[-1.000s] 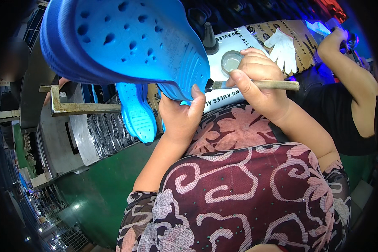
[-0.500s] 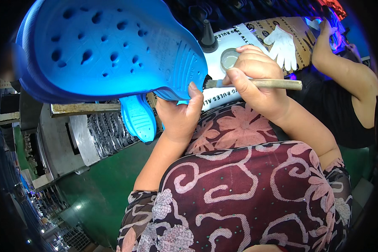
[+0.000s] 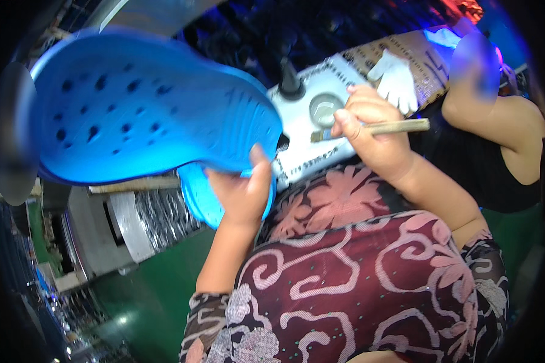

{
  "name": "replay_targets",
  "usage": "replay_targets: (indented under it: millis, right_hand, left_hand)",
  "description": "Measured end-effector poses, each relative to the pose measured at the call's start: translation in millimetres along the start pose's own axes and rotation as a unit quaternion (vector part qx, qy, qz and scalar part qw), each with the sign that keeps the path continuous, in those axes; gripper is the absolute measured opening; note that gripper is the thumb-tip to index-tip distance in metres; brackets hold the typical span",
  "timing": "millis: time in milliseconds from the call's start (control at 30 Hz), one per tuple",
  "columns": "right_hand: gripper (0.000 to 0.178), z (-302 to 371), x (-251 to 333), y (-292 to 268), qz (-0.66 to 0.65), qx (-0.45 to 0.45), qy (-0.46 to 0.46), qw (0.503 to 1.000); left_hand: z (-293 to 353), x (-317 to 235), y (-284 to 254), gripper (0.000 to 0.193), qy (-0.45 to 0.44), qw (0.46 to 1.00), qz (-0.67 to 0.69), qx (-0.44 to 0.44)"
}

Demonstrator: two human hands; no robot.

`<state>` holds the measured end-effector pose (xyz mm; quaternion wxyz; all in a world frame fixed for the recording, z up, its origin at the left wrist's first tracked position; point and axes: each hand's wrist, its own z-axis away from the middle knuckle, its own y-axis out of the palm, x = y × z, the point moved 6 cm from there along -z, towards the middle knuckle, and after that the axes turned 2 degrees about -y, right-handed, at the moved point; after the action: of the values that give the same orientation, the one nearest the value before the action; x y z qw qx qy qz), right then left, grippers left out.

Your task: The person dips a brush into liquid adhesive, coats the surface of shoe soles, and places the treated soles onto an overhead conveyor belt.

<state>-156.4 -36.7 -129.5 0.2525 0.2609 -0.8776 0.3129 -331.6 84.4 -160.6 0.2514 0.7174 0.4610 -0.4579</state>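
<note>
My left hand grips a large blue foam clog by its narrow end, the thumb lying on the ridged surface. The clog's broad end, dotted with holes, points left. Below it hangs another blue foam piece with ridges; whether this is a second clog I cannot tell, as my hand hides part of it. My right hand is closed round a brush with a wooden handle. Its bristles point left, apart from the clog, beside a small round glass dish holding something pale.
The dish stands on a white printed sheet with a black cone-shaped nozzle behind it. A white glove lies on brown cardboard. At the right is another person's arm. Metal machinery stands at the left.
The brush tip has drawn back from the clog's narrow end toward the dish. My left hand and the clog appear lower and farther left, and the whole view has shifted somewhat.
</note>
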Motion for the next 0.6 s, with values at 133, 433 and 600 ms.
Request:
replay_targets:
  millis: [133,433,600]
  right_hand:
    - [0.026,21,-34,-21,-0.031,-0.028,0.149,0.988]
    - [0.027,59,-71,-63,-0.086,-0.102,0.246,0.96]
    - [0.031,62,-71,-74,-0.092,-0.122,0.236,0.96]
  left_hand:
    - [-14,-27,-6,0.057,-0.194,0.975,0.073,0.082]
    - [-83,-98,164,0.078,-0.274,0.784,0.223,0.51]
    - [-226,-108,292,0.043,-0.295,0.784,0.442,0.319]
